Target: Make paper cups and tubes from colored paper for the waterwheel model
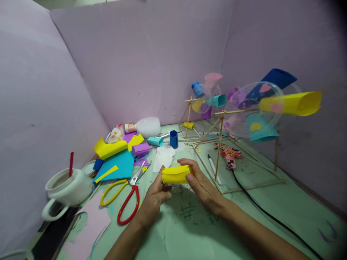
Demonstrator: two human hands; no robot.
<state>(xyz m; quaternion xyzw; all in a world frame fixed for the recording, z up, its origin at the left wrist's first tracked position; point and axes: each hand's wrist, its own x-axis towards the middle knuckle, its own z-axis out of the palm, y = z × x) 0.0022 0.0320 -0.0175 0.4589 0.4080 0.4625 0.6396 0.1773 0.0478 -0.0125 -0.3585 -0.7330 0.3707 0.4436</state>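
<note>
A yellow foam tube [176, 174] lies sideways between my two hands, just above the green table cover. My left hand [157, 193] grips its left end, fingers behind and thumb below. My right hand [199, 182] is closed around the right end. To the left, scissors [133, 186] with one yellow and one red handle lie with blades apart. Beyond the tube are a white paper scrap [163, 158], an upright dark blue tube [174, 139], a purple tube [141, 149] and a light blue tube [155, 141].
At right, two stick frames [219, 151] carry clear discs with coloured foam tubes. A patterned glue gun [229, 156] trails a black cord. A white teapot [69, 187], blue foam sheet [116, 167], white bottle [148, 126] and pink sheet [88, 231] lie left. Pale walls enclose the table.
</note>
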